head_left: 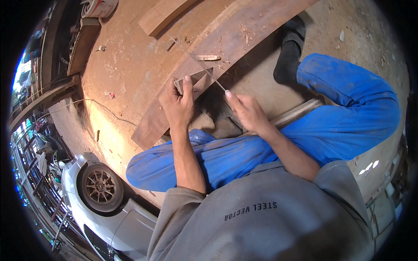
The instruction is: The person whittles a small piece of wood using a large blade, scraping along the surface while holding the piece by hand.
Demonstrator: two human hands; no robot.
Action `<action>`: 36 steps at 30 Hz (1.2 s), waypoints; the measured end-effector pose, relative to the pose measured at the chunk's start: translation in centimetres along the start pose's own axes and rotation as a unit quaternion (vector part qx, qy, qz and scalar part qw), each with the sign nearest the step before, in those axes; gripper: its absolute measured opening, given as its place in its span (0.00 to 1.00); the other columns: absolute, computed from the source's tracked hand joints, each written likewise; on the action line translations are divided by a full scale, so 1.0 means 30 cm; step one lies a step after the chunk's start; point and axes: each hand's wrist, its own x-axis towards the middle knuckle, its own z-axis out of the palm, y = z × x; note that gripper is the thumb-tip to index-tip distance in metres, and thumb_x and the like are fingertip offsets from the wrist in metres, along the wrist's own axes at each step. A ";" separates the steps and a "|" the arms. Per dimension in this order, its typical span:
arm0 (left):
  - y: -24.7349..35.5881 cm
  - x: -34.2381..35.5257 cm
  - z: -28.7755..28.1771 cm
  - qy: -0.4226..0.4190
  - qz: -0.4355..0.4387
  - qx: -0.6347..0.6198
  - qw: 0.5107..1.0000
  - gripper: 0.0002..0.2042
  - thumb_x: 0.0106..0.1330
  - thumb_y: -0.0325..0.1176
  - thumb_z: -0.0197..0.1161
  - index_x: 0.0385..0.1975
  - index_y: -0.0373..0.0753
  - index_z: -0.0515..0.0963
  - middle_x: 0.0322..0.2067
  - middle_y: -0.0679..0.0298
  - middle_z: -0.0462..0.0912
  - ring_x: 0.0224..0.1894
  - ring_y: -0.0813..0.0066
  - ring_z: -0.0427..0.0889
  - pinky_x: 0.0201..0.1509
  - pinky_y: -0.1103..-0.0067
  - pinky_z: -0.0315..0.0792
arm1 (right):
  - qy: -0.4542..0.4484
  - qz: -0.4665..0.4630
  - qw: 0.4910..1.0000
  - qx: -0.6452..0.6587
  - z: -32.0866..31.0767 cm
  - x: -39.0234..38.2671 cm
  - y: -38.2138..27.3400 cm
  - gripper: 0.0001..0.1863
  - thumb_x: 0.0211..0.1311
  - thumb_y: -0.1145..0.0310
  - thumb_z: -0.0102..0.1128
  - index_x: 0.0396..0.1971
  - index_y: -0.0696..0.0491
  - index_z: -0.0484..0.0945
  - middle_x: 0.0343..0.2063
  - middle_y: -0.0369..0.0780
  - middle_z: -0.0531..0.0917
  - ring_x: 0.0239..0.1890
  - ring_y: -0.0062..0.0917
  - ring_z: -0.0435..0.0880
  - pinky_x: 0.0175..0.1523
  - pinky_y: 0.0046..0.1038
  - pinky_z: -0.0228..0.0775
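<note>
My left hand (179, 103) is closed on a flat, dark grey wedge-shaped piece (199, 79), its thumb pressed on the near side; whether it is wood or metal I cannot tell. The piece lies against a long reddish-brown plank (244, 32) that slants across the floor before me. In my right hand (248, 111) is the near end of a long thin rod-like tool (201, 65). It points away to the upper left and crosses over the wedge piece; from here I cannot tell whether they touch. Just beyond lies a small wood offcut (207, 57) on the plank.
A thick wooden beam (167, 15) lies farther off on the dusty floor. My blue-trousered legs (344, 82) fold around the work. A silver car (130, 224) with a bronze wheel (100, 186) stands at lower left. A bucket (99, 8) sits at the far left.
</note>
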 end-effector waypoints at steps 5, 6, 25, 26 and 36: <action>0.057 -0.011 0.024 -0.011 0.011 0.052 0.999 0.20 0.80 0.42 0.54 0.29 0.31 0.78 0.22 0.50 0.79 0.22 0.52 0.75 0.30 0.62 0.69 | -0.028 0.017 0.995 0.089 0.015 -0.041 -0.069 0.35 0.80 0.42 0.46 0.23 0.60 0.71 0.14 0.46 0.67 0.20 0.26 0.69 0.28 0.38 0.62; 0.056 -0.019 0.032 -0.009 0.015 0.060 0.998 0.20 0.80 0.42 0.53 0.30 0.31 0.78 0.23 0.48 0.80 0.24 0.48 0.77 0.31 0.61 0.70 | -0.018 -0.017 0.996 0.087 0.015 -0.053 -0.088 0.34 0.80 0.43 0.47 0.23 0.60 0.71 0.14 0.47 0.67 0.19 0.27 0.69 0.28 0.38 0.63; 0.098 0.000 0.056 0.054 0.056 0.100 0.992 0.18 0.78 0.36 0.55 0.23 0.33 0.76 0.18 0.48 0.78 0.22 0.45 0.79 0.26 0.59 0.67 | 0.064 -0.076 0.988 -0.121 0.003 -0.034 -0.084 0.27 0.78 0.54 0.54 0.23 0.61 0.72 0.17 0.57 0.75 0.25 0.57 0.80 0.29 0.47 0.66; 0.092 -0.005 0.059 0.053 0.066 0.098 0.992 0.18 0.78 0.36 0.54 0.23 0.33 0.76 0.18 0.47 0.78 0.22 0.45 0.79 0.26 0.59 0.67 | 0.065 -0.099 0.989 -0.093 0.007 -0.054 -0.104 0.28 0.78 0.53 0.54 0.23 0.61 0.73 0.17 0.57 0.75 0.26 0.58 0.80 0.29 0.48 0.66; 0.110 -0.004 0.054 0.031 0.010 0.129 0.991 0.19 0.79 0.36 0.53 0.25 0.32 0.77 0.20 0.45 0.78 0.22 0.44 0.79 0.27 0.59 0.67 | 0.048 -0.074 0.994 -0.065 -0.011 -0.060 -0.088 0.33 0.78 0.47 0.52 0.23 0.64 0.76 0.21 0.61 0.76 0.29 0.61 0.80 0.33 0.49 0.68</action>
